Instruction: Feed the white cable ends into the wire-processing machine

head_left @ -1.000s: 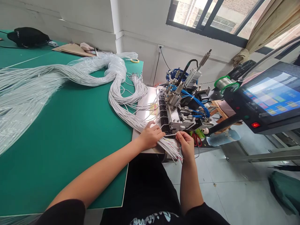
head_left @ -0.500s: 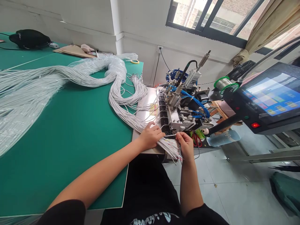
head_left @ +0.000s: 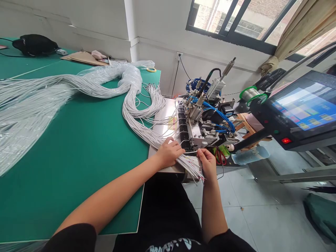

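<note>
A thick bundle of white cables runs over the edge of the green table toward me. Its loose ends, some with red tips, fan out below my hands. My left hand is closed over the bundle near those ends. In a pinch, my right hand holds the end of a single white cable, which stretches between both hands. Just beyond is a bench machine with metal cylinders and blue air hoses. Several cables lie in the black slotted block along its left side.
The green table fills the left, with plastic-wrapped cables and a black bag on it. A lit touchscreen juts in from the right. Near it sit a solder wire spool and red-handled scissors.
</note>
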`<move>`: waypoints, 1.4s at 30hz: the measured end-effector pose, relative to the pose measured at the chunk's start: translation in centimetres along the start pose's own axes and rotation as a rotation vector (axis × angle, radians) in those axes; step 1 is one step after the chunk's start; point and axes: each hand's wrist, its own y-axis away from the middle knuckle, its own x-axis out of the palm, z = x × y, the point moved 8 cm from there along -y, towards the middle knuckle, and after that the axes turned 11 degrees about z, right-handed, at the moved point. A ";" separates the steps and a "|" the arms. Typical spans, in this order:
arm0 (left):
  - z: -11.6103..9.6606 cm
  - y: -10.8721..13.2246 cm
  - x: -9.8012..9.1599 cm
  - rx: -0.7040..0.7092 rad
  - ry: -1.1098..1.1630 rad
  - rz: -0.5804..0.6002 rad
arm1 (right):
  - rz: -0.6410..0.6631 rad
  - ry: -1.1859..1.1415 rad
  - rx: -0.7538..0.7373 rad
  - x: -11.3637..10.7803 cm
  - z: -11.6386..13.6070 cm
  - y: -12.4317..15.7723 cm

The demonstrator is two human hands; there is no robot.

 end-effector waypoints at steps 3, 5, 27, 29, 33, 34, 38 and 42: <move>0.0 0.0 0.0 -0.003 0.003 0.010 | -0.002 0.000 -0.003 0.0 0.0 0.0; 0.0 0.1 0.0 -0.003 0.001 0.005 | -0.006 0.014 -0.015 -0.2 0.2 -0.1; -0.1 0.3 -0.7 -0.053 -0.052 -0.060 | 0.036 0.448 -0.172 -0.6 3.0 -1.0; -0.1 0.3 -0.7 -0.077 -0.046 -0.057 | 0.070 0.511 -0.169 -0.3 2.9 -1.3; 0.1 0.2 -0.7 -0.112 -0.035 -0.042 | 0.125 0.505 -0.144 0.2 2.6 -1.7; 0.1 0.2 -0.6 -0.114 -0.032 -0.037 | 0.129 0.500 -0.138 0.2 2.5 -1.8; 0.1 0.0 -0.5 -0.108 -0.027 -0.004 | 0.144 0.493 -0.116 0.1 2.0 -1.9; 0.1 0.0 -0.3 -0.100 -0.021 0.036 | 0.164 0.450 -0.088 -0.1 1.3 -2.2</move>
